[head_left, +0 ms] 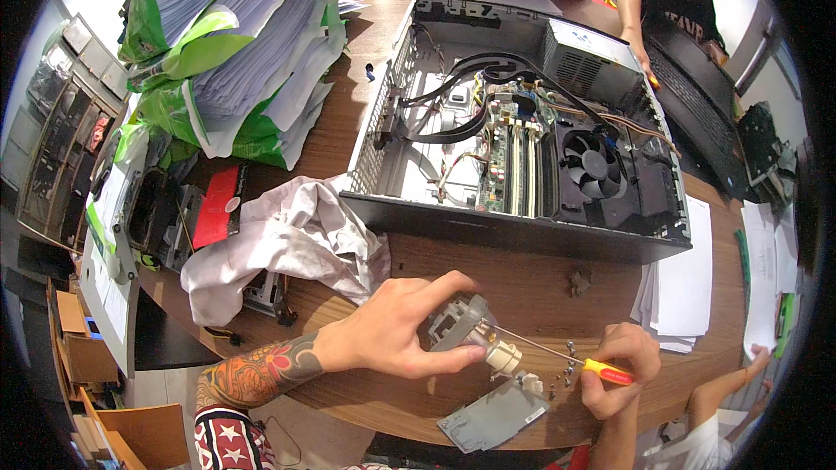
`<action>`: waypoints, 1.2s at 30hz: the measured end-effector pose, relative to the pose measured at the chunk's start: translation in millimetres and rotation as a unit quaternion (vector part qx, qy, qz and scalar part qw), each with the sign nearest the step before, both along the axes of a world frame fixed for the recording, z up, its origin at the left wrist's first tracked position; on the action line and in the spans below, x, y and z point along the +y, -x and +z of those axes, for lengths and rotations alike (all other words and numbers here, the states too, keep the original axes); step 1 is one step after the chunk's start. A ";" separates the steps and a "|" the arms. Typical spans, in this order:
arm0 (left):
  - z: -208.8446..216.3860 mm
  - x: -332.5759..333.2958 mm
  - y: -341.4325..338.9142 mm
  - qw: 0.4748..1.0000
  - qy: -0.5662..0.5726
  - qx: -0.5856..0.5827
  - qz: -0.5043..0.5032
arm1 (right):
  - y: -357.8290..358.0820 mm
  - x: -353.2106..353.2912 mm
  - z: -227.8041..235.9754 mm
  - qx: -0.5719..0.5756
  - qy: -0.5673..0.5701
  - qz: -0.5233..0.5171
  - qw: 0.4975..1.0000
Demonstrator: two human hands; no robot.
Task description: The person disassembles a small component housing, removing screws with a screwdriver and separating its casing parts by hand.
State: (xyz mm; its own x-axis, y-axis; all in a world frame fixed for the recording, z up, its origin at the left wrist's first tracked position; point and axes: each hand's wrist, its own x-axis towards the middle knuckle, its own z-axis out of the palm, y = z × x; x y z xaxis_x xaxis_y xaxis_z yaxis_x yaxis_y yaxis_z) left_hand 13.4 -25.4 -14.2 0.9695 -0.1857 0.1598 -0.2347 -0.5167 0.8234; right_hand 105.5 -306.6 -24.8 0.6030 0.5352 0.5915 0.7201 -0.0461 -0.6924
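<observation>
the person's left hand (392,324) has its thumb and fingers wrapped around a small gray part (457,324) at the near middle of the brown table (374,400). the right hand (620,365) is curled tight around the yellow and red handle of a screwdriver (608,372). its thin tip points left, at the gray part. little screws (570,357) lie beside the handle. a flat gray plate (494,413) lies on the near side. an open computer case (514,231) sits on the far side.
</observation>
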 end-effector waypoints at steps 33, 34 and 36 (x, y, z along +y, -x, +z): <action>-5.0 -1.0 1.1 1.000 -0.004 -0.013 0.019 | -2.9 -8.1 1.6 0.057 0.032 -0.040 0.997; -4.6 -1.3 0.7 1.000 -0.003 -0.022 0.020 | -3.7 -8.6 1.2 0.050 0.041 -0.036 0.997; -4.1 -1.2 0.5 1.000 -0.003 -0.009 0.018 | -6.0 -9.0 -1.7 0.017 0.043 -0.017 0.999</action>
